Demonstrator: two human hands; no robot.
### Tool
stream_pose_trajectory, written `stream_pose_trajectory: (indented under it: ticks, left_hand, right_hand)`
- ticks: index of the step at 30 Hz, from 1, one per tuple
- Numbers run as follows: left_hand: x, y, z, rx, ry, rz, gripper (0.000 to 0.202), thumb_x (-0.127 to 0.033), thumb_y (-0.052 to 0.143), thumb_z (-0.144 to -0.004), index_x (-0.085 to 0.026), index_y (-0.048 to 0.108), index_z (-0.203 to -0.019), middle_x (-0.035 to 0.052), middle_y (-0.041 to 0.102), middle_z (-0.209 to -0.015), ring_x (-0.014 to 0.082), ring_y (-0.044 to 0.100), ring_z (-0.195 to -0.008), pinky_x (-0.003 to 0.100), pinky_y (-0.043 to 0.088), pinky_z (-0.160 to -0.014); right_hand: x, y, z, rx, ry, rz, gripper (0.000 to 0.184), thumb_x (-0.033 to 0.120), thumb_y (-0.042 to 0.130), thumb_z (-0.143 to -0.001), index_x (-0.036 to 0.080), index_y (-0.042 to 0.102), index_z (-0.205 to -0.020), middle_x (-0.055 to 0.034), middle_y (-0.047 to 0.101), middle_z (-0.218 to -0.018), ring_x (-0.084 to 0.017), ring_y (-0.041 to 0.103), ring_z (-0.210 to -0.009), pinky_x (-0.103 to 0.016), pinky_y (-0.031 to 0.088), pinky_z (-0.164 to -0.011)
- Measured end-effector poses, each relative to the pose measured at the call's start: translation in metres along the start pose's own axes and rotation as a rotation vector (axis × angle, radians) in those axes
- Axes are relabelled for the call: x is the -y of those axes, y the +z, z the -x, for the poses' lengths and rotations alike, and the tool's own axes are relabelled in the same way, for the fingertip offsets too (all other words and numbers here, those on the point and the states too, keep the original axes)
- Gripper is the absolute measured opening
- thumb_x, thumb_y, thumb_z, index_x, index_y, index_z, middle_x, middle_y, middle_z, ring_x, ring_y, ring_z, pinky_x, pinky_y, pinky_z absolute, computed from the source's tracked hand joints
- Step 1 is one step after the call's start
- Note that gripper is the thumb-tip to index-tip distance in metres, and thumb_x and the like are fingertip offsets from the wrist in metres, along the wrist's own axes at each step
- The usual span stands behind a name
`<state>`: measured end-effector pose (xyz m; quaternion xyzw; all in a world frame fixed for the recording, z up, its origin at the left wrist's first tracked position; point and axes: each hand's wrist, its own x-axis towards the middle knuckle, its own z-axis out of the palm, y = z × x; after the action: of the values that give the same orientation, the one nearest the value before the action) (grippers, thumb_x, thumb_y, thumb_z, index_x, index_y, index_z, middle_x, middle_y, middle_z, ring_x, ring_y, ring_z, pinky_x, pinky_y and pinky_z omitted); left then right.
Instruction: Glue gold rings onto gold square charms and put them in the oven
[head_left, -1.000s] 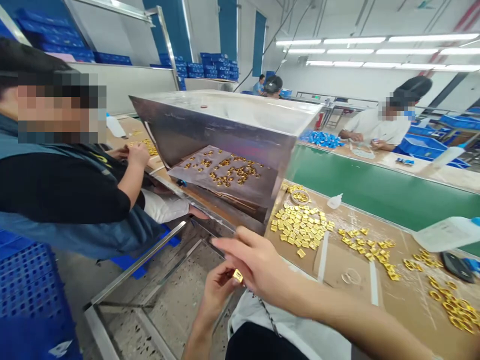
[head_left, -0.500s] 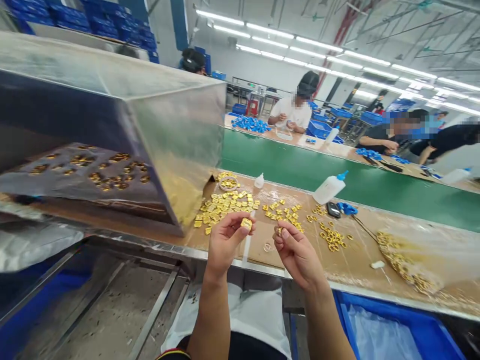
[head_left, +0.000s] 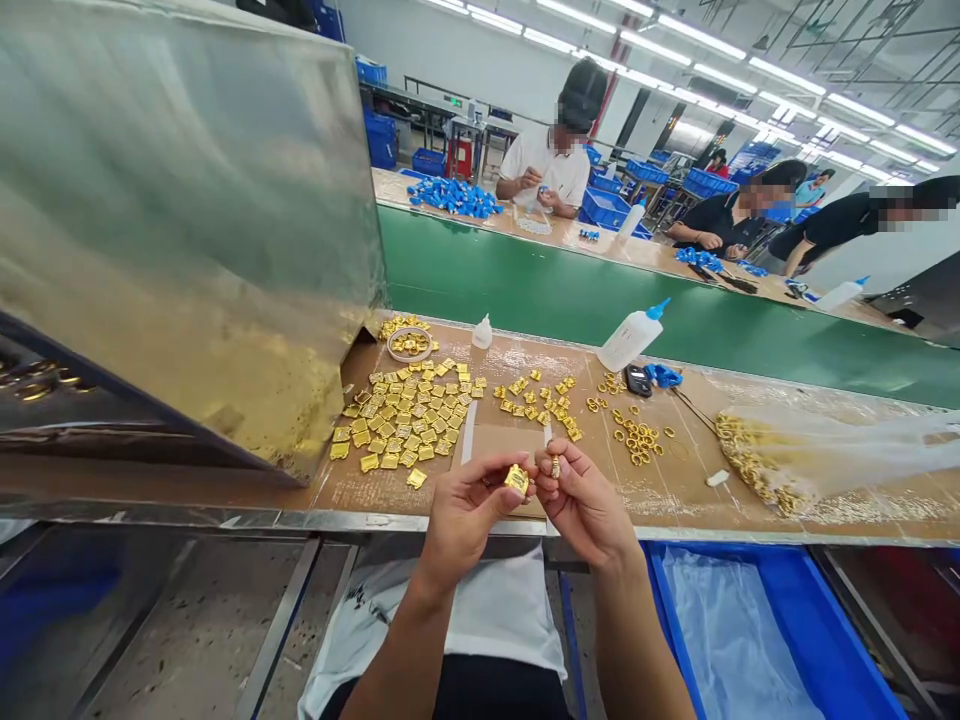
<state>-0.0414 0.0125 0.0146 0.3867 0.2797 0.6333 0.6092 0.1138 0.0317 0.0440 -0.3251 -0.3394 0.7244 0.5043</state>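
Observation:
Between the thumb and fingers of my left hand [head_left: 466, 515] is a square gold-coloured metal piece [head_left: 517, 479]. My right hand [head_left: 592, 505] pinches a small gold ring [head_left: 555, 466], seen nearly edge-on. The fingertips of both hands are close together above the bench's front edge; whether they touch is hard to tell. Left of my hands lies a wide spread of flat gold pieces [head_left: 405, 412], with a smaller group of gold pieces [head_left: 541, 402] beyond them. Loose gold rings [head_left: 639, 437] lie to the right.
A metal hood [head_left: 247, 250] stands at the left. Behind the pieces are a small white bottle [head_left: 482, 332] and a larger blue-tipped bottle [head_left: 632, 338]. A clear bag of rings [head_left: 765, 460] lies right. Beyond the green belt [head_left: 487, 260], several people work. A blue bin [head_left: 750, 620] sits below.
My hands have come closer together, each still holding its gold piece. The camera view has turned, so the hood fills more of the left and the bench appears shifted leftward.

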Motion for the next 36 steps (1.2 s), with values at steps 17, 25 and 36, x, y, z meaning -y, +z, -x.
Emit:
stream_pose_trajectory:
  ticks: [17, 25, 36]
  left_hand:
    - [0.002, -0.015, -0.010, 0.030, 0.044, 0.118, 0.034, -0.044, 0.092, -0.075, -0.020, 0.085, -0.098, 0.0072, 0.082, -0.082, 0.0158, 0.074, -0.064, 0.027, 0.065, -0.066]
    - [0.011, -0.014, -0.013, 0.011, 0.035, 0.131, 0.034, -0.041, 0.093, -0.075, -0.020, 0.084, -0.101, 0.0085, 0.083, -0.091, 0.0181, 0.077, -0.073, 0.028, 0.065, -0.070]
    - [0.010, -0.007, -0.007, -0.075, 0.089, -0.064, 0.037, -0.044, 0.090, -0.078, -0.017, 0.084, -0.102, 0.0112, 0.082, -0.097, 0.0202, 0.076, -0.082, 0.028, 0.064, -0.073]
  right_hand:
    - [-0.004, 0.008, -0.019, 0.003, 0.194, -0.128, 0.033, 0.031, 0.103, -0.061, 0.023, 0.081, -0.083, 0.0052, 0.072, -0.070, -0.001, 0.063, -0.055, -0.005, 0.057, -0.060]
    - [0.006, 0.021, -0.004, -0.125, -0.246, 0.374, 0.020, 0.040, 0.094, -0.076, 0.027, 0.083, -0.087, 0.0000, 0.078, -0.076, -0.010, 0.070, -0.066, -0.017, 0.060, -0.064]
    - [0.007, 0.027, 0.011, -0.126, -0.452, 0.858, 0.011, 0.024, 0.078, -0.091, 0.027, 0.081, -0.101, -0.0033, 0.083, -0.092, -0.016, 0.078, -0.077, -0.025, 0.063, -0.072]
